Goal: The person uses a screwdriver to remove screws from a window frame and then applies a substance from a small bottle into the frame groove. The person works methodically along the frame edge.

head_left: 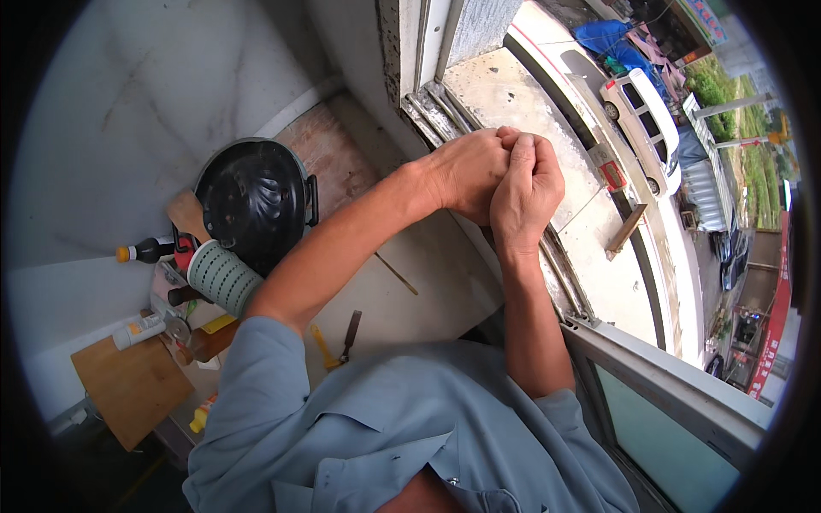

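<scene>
- Both hands are together here, between one and two o'clock: the left hand pressed up against the right hand, fingers curled in tight.
- Is something pinched in there? I cannot tell; the knuckles hide it.
- Right by them, the window track, its worn metal rails running from twelve o'clock down towards four, passing behind the hands in this view.
- Out at four o'clock, a pale window frame with greenish glass slants to the rim.
- Two o'clock, on the ledge outside: a red block, and nearer three a brown strip. Past them, a light-coloured van.
- Over to ten o'clock, a big black pan, and just beside it at nine, a grey-green perforated cylinder lying tilted.
- A dark bottle with an orange cap sits further out at nine.
- Seven o'clock: a chisel-like tool beside a yellow handle.
- Eight o'clock, a brown board.
</scene>
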Motion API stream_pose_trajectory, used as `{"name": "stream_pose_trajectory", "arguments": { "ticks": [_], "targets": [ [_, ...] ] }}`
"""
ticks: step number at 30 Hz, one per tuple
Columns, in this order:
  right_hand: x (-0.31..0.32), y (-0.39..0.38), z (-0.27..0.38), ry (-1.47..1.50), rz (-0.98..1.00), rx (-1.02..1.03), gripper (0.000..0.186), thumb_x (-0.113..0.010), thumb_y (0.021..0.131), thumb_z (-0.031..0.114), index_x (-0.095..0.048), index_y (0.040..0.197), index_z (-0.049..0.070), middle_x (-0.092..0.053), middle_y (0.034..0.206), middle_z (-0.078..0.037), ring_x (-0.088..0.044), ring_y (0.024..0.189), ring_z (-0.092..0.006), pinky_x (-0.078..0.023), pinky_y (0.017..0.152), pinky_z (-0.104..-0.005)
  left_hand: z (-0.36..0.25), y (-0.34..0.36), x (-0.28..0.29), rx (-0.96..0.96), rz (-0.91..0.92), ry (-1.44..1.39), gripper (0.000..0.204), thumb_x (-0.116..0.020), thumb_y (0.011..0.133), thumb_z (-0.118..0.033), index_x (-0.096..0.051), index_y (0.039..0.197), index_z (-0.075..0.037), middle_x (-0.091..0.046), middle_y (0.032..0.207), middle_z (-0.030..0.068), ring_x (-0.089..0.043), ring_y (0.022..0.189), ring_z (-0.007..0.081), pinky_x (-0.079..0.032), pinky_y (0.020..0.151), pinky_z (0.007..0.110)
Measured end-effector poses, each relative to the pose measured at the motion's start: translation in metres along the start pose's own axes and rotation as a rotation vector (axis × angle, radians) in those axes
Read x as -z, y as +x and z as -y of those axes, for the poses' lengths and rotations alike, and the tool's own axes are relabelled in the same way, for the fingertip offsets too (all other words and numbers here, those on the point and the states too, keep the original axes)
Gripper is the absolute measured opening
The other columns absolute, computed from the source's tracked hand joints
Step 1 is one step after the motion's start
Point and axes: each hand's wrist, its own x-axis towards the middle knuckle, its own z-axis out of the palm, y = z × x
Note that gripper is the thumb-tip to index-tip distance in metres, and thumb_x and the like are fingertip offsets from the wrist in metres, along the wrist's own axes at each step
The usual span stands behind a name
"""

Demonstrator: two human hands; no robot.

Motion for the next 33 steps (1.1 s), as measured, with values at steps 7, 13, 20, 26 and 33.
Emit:
{"name": "stream_pose_trajectory", "arguments": {
  "ticks": [7,13,20,26,33],
  "targets": [
    [-0.001,-0.002,-0.005,0.050,-0.001,0.032,0.026,-0.053,0.105,0.014,-0.068,0.095,-0.005,-0.074,0.092,-0.012,-0.067,0.085,-0.0149,-0.053,0.081,-0.0296,-0.006,-0.002,0.000,-0.001,-0.088,0.040,0.033,-0.083,0.066,-0.023,-0.068,0.090,-0.006,-0.071,0.089,0.0130,-0.069,0.087,0.0322,-0.058,0.079,0.042],
    [-0.005,0.019,0.035,-0.065,0.004,-0.001,0.030,-0.055,0.103,0.016,-0.072,0.093,-0.006,-0.073,0.083,-0.011,-0.066,0.077,-0.0144,-0.053,0.077,-0.0296,-0.008,0.020,0.034,0.174,0.222,0.028,0.022,-0.077,0.066,-0.019,-0.073,0.086,-0.011,-0.076,0.088,0.0087,-0.072,0.090,0.0286,-0.060,0.079,0.041],
    [-0.029,0.055,0.079,-0.202,0.057,0.154,0.033,-0.053,0.094,0.020,-0.074,0.084,-0.004,-0.071,0.072,-0.020,-0.069,0.067,-0.0280,-0.056,0.074,-0.0383,0.003,0.033,0.069,0.117,-0.049,0.041,0.015,-0.073,0.076,-0.015,-0.074,0.088,-0.006,-0.076,0.094,0.0119,-0.072,0.098,0.0266,-0.055,0.094,0.039],
    [-0.008,0.037,0.049,-0.190,0.014,0.078,0.031,-0.054,0.097,0.017,-0.073,0.085,-0.003,-0.072,0.076,-0.017,-0.069,0.071,-0.0233,-0.055,0.075,-0.0355,-0.014,0.033,0.048,0.320,0.249,0.050,0.027,-0.078,0.073,-0.022,-0.069,0.091,-0.004,-0.074,0.093,0.0164,-0.071,0.096,0.0333,-0.057,0.086,0.041],
    [0.007,0.008,0.004,-0.004,-0.005,0.097,0.025,-0.057,0.106,0.015,-0.070,0.096,-0.003,-0.073,0.086,-0.008,-0.064,0.080,-0.0113,-0.053,0.076,-0.0274,-0.023,0.010,-0.002,0.183,-0.192,-0.043,0.030,-0.081,0.070,-0.018,-0.065,0.090,-0.002,-0.071,0.085,0.0129,-0.070,0.084,0.0344,-0.058,0.073,0.044]
  ]
}}
